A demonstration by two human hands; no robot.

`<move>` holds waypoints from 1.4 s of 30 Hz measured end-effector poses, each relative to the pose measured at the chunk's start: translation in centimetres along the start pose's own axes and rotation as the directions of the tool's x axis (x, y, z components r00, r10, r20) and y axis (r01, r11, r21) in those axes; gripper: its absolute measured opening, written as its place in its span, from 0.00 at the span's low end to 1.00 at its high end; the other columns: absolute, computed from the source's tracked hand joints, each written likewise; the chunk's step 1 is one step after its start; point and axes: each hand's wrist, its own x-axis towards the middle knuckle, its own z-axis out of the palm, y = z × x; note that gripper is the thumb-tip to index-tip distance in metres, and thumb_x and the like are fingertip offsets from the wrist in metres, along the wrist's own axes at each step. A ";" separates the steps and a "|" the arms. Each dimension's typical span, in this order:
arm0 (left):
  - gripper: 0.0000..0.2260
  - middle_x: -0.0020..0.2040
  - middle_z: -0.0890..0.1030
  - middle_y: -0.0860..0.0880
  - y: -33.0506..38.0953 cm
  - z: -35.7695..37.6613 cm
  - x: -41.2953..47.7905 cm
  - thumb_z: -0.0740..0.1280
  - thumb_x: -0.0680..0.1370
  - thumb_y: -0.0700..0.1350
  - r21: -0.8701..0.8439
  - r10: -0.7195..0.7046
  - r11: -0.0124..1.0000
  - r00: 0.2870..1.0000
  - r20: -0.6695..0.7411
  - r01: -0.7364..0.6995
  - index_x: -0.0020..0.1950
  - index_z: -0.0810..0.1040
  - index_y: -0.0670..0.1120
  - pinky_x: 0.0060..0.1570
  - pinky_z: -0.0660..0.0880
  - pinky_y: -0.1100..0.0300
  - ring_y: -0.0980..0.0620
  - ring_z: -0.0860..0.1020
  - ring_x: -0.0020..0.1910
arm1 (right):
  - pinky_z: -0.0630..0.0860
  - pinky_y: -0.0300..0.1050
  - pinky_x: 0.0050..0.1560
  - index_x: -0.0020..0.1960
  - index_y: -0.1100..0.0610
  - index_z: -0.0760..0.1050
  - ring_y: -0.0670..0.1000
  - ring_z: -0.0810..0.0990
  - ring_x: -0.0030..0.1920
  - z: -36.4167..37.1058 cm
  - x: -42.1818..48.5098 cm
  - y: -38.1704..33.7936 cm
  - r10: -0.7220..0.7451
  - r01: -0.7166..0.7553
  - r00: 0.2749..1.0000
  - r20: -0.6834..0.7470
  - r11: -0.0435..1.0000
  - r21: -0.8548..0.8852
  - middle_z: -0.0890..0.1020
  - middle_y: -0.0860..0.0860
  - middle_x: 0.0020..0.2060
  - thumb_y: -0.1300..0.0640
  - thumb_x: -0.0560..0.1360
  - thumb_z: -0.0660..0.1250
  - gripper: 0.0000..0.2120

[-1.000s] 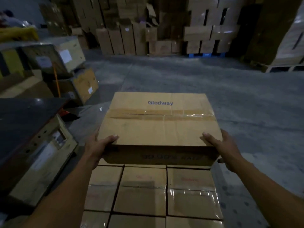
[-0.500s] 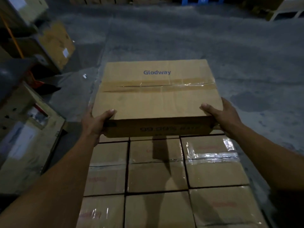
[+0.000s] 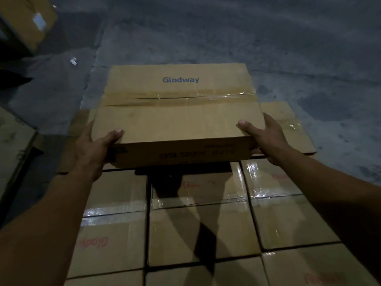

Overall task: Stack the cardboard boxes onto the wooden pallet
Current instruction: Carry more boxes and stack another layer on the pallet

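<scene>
I hold a taped cardboard box marked "Glodway" in blue, level, just above the far row of a layer of stacked boxes. My left hand grips its near left corner, thumb on top. My right hand grips the near right corner the same way. The stacked boxes below are taped, packed side by side in rows, some with red "Glodway" lettering. A far-row box shows behind my right hand. The wooden pallet is hidden beneath the boxes.
Grey concrete floor stretches beyond the stack. A cardboard box with a white label sits at the top left. Another carton stands close on the left. A small white scrap lies on the floor.
My view has tilted further down and closer to the stack. The held box has come lower toward the far row, with both hands keeping the same grip.
</scene>
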 end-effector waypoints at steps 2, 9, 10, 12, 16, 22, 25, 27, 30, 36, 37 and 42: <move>0.30 0.62 0.80 0.47 -1.5 -0.2 1.3 0.79 0.70 0.50 0.013 -0.015 1.000 1.000 -0.007 0.015 0.70 0.74 0.55 0.45 0.81 0.38 0.41 0.80 0.57 | 0.83 0.62 0.45 0.62 0.46 0.75 0.54 0.83 0.55 1.2 1.2 1.3 0.002 -0.002 1.000 0.012 1.000 -0.015 0.82 0.48 0.56 0.44 0.70 0.77 0.24; 0.38 0.62 0.80 0.47 -4.6 -0.9 5.2 0.81 0.60 0.58 0.035 -0.046 0.998 0.999 -0.019 0.047 0.69 0.74 0.57 0.36 0.81 0.48 0.41 0.81 0.57 | 0.84 0.60 0.43 0.68 0.47 0.73 0.54 0.82 0.57 4.7 4.1 4.0 0.040 -0.040 0.999 0.015 0.999 -0.020 0.81 0.48 0.60 0.41 0.67 0.79 0.33; 0.37 0.62 0.80 0.47 -4.8 -1.0 5.5 0.81 0.62 0.56 0.028 -0.041 0.999 0.999 -0.014 0.041 0.69 0.74 0.57 0.37 0.81 0.47 0.41 0.80 0.57 | 0.84 0.61 0.45 0.69 0.46 0.72 0.55 0.81 0.58 5.0 4.2 4.5 0.045 -0.045 0.999 0.011 0.999 -0.013 0.80 0.48 0.61 0.40 0.66 0.79 0.35; 0.34 0.62 0.80 0.47 -5.5 -1.4 5.9 0.80 0.65 0.54 0.008 -0.035 0.999 0.999 -0.004 0.036 0.70 0.74 0.56 0.41 0.82 0.45 0.41 0.80 0.58 | 0.83 0.63 0.47 0.71 0.46 0.70 0.55 0.80 0.60 5.4 4.2 5.4 0.049 -0.049 0.999 -0.003 0.999 0.000 0.79 0.48 0.62 0.40 0.67 0.78 0.36; 0.33 0.63 0.80 0.47 -5.8 -1.4 6.0 0.80 0.68 0.50 -0.037 -0.034 0.999 0.999 0.004 0.034 0.71 0.73 0.54 0.38 0.82 0.49 0.43 0.81 0.58 | 0.83 0.62 0.48 0.71 0.48 0.70 0.54 0.80 0.59 5.8 4.2 5.7 0.056 -0.056 0.998 -0.006 0.998 0.013 0.79 0.49 0.62 0.42 0.69 0.77 0.34; 0.28 0.62 0.81 0.47 -5.6 -0.6 5.9 0.78 0.72 0.46 -0.015 -0.022 1.000 1.000 -0.015 0.022 0.70 0.74 0.54 0.42 0.81 0.50 0.44 0.81 0.58 | 0.84 0.50 0.46 0.71 0.51 0.71 0.49 0.80 0.56 5.6 4.2 5.3 0.037 -0.037 0.999 -0.011 0.999 0.019 0.80 0.47 0.58 0.48 0.73 0.75 0.29; 0.28 0.63 0.79 0.48 -5.5 -0.3 5.7 0.77 0.73 0.48 0.080 -0.017 0.997 0.998 -0.061 0.022 0.71 0.71 0.52 0.51 0.79 0.50 0.45 0.79 0.59 | 0.80 0.57 0.59 0.69 0.51 0.73 0.53 0.81 0.59 5.7 4.5 5.7 0.024 -0.030 0.998 -0.063 0.994 -0.103 0.81 0.49 0.60 0.37 0.67 0.76 0.36; 0.37 0.67 0.76 0.45 -4.4 0.1 4.7 0.78 0.70 0.54 0.249 0.000 0.968 0.990 -0.141 0.036 0.74 0.66 0.47 0.60 0.76 0.45 0.42 0.75 0.63 | 0.75 0.59 0.65 0.71 0.51 0.70 0.57 0.78 0.63 5.8 4.4 5.3 0.009 -0.035 0.994 -0.106 0.970 -0.242 0.80 0.52 0.64 0.29 0.63 0.73 0.44; 0.47 0.72 0.69 0.36 -1.7 1.5 2.3 0.80 0.67 0.56 0.483 0.029 0.869 0.963 -0.267 0.108 0.76 0.59 0.41 0.68 0.69 0.40 0.35 0.68 0.70 | 0.69 0.60 0.69 0.79 0.54 0.57 0.64 0.71 0.70 5.7 3.6 3.7 0.062 -0.104 0.991 -0.118 0.913 -0.394 0.71 0.60 0.72 0.31 0.66 0.73 0.52; 0.34 0.73 0.69 0.35 4.3 6.6 -8.5 0.73 0.76 0.49 0.752 0.238 0.630 0.970 0.051 -0.194 0.77 0.63 0.39 0.68 0.66 0.46 0.37 0.68 0.70 | 0.66 0.60 0.69 0.80 0.53 0.52 0.65 0.64 0.73 -1.2 -2.7 0.2 -0.082 0.002 0.992 -0.100 0.781 -0.624 0.61 0.60 0.77 0.43 0.77 0.69 0.40; 0.33 0.72 0.69 0.36 5.7 7.8 -10.8 0.72 0.77 0.49 0.753 0.252 0.612 0.962 0.102 -0.240 0.77 0.64 0.39 0.68 0.66 0.46 0.38 0.69 0.70 | 0.66 0.60 0.69 0.80 0.53 0.54 0.65 0.64 0.73 -3.2 -4.0 -0.6 -0.101 0.019 0.991 -0.088 0.759 -0.651 0.61 0.59 0.77 0.44 0.78 0.67 0.37; 0.28 0.71 0.72 0.40 13.8 13.2 -21.9 0.69 0.79 0.51 0.732 0.300 0.538 0.906 0.298 -0.419 0.75 0.68 0.40 0.70 0.66 0.45 0.41 0.71 0.69 | 0.67 0.60 0.69 0.78 0.54 0.59 0.64 0.65 0.72 -14.2 -11.2 -7.4 -0.157 0.041 0.983 -0.097 0.699 -0.714 0.64 0.58 0.76 0.42 0.80 0.62 0.31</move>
